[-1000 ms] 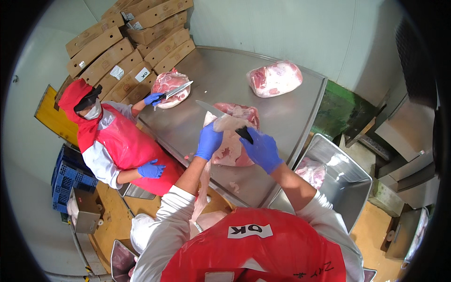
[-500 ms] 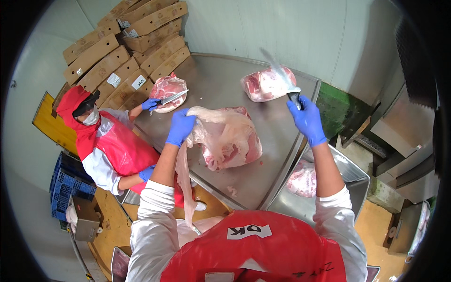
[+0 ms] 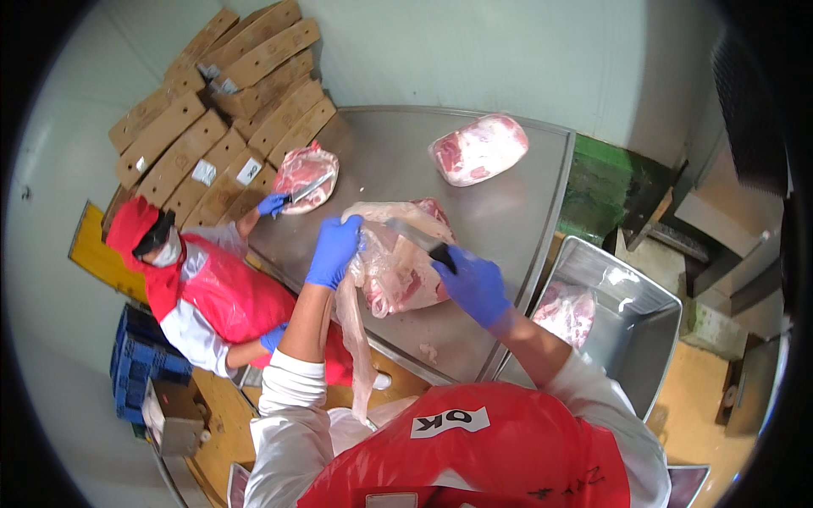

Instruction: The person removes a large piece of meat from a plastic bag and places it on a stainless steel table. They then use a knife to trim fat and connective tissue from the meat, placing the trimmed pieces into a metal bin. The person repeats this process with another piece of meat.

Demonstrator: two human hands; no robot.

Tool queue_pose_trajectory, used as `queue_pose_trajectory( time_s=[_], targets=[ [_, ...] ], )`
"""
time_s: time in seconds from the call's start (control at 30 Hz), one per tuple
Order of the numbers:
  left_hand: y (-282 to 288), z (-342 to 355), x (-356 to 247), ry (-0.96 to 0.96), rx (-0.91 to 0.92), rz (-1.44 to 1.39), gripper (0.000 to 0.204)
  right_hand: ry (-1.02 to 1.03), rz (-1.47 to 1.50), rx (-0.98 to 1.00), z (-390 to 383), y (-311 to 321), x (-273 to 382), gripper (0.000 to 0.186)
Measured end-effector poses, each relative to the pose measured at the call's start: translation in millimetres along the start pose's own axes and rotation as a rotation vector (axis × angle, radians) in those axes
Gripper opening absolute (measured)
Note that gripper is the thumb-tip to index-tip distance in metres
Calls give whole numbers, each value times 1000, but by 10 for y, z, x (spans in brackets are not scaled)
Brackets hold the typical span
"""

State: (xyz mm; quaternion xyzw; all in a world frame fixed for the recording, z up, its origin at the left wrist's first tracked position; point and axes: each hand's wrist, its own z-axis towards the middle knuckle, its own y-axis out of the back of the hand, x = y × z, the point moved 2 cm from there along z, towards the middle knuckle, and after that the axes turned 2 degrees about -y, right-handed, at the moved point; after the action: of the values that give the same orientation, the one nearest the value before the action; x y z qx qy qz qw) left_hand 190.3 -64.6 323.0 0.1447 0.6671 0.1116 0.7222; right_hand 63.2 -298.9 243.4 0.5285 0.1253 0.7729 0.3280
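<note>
A large cut of raw meat (image 3: 415,279) lies near the middle of the steel table (image 3: 508,229). My left hand (image 3: 333,250), in a blue glove, is closed on a pale sheet of fat or membrane (image 3: 351,296) at the meat's upper left, from which a long strip hangs past the table's front edge. My right hand (image 3: 470,286), also gloved, grips the black handle of a knife (image 3: 439,252); its blade lies across the pale sheet on top of the meat, pointing up and to the left. A second piece of meat (image 3: 478,151) lies at the back right.
A co-worker (image 3: 216,296) in red stands at the left, one hand (image 3: 273,203) on a knife across another piece of meat (image 3: 296,176). Cardboard boxes (image 3: 182,157) are stacked behind. A steel tub (image 3: 631,313) with meat stands at the right, blue crates (image 3: 144,364) at lower left.
My right hand swung up and right with the knife half a second ago and is now back down over the middle meat. My left hand has moved slightly, still gripping the pale sheet.
</note>
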Motion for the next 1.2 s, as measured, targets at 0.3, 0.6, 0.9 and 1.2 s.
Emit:
queue_pose_trajectory(
  time_s=[0.3, 0.6, 0.9, 1.2],
  targets=[
    [-503, 268, 83, 57, 188, -26, 21, 64, -45, 69, 1075, -183, 1, 33],
    [-104, 300, 72, -15, 80, -53, 28, -89, -50, 103, 371, 495, -530, 34],
    [370, 272, 269, -376, -83, 323, 21, -376, 266, 311, -574, -57, -1826, 33],
    [499, -91, 104, 61, -175, -382, 19, -119, -208, 444, -930, 223, -2202, 53]
  ],
)
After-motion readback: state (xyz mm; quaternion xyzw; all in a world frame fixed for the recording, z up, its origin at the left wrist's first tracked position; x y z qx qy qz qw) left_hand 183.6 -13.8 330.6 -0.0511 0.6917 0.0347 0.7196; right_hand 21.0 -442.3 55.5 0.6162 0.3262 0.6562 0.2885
